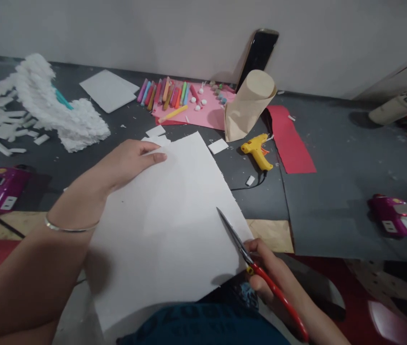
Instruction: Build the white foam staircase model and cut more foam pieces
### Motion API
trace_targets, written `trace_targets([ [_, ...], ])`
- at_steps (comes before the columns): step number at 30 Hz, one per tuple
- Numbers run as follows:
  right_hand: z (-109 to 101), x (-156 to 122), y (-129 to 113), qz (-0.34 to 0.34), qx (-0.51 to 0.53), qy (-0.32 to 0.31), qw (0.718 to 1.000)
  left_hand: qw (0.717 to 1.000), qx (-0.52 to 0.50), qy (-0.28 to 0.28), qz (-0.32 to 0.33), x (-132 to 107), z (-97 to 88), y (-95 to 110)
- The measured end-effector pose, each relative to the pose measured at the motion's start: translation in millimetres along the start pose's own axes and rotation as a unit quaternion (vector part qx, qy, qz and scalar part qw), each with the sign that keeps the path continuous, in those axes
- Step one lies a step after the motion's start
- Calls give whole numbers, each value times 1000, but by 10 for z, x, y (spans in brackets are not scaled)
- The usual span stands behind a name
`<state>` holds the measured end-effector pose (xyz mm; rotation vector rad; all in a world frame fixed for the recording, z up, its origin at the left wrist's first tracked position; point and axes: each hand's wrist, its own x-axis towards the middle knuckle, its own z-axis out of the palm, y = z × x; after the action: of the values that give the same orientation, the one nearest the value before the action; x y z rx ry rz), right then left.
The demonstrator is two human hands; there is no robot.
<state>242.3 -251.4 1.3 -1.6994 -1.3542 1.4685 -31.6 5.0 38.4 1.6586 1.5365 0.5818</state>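
Observation:
A large white sheet of foam board or thick card [167, 225] is in front of me, tilted over the table's edge. My left hand [134, 160] grips its upper left side, thumb on top and fingers underneath. In my right hand [271, 270] is a pair of scissors [241, 244] with red handles. The blades look closed, and their tip points up and left over the sheet's right part. Small white offcuts [218, 146] lie just beyond the sheet.
A yellow glue gun [259, 151] with a cord lies right of the sheet. Behind are crayons [167, 93] on pink paper [210, 122], a beige paper roll [250, 105] and a leaning phone [259, 55]. White layered pieces [41, 100] sit left; purple power strips [0, 189] flank me.

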Motion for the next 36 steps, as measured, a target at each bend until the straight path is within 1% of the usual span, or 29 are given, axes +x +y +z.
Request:
trace_targets([
  [2, -14, 24, 4, -4, 0, 4, 1000, 998, 9, -56, 1, 23, -2, 20],
  [3, -20, 38, 7, -5, 0, 6, 1000, 997, 9, -70, 2, 38, -6, 22],
  [7, -50, 131, 11, -20, -8, 8, 1000, 998, -2, -68, 8, 128, -22, 8],
  [11, -97, 297, -39, -43, -31, -10, 999, 996, -14, -84, 19, 297, -67, 49],
  [14, -122, 425, -133, -57, -38, 6, 998, 995, -15, -93, 33, 464, -135, 142],
  [17, -131, 516, -235, -48, -33, 33, 998, 995, -11, -90, 46, 619, -203, 260],
  [21, -135, 588, -306, -42, -18, 50, 998, 993, -16, -113, 37, 753, -245, 385],
  [24, -153, 615, -344, -36, -25, 59, 997, 993, -25, -109, 27, 812, -244, 430],
  [30, -225, 606, -454, -31, -43, 68, 996, 995, -18, -90, 36, 843, -225, 486],
  [32, -236, 613, -440, -33, -41, 70, 996, 996, -16, -84, 37, 830, -219, 507],
  [36, -227, 646, -331, -57, -36, 88, 994, 995, -31, -86, 31, 814, -210, 517],
])
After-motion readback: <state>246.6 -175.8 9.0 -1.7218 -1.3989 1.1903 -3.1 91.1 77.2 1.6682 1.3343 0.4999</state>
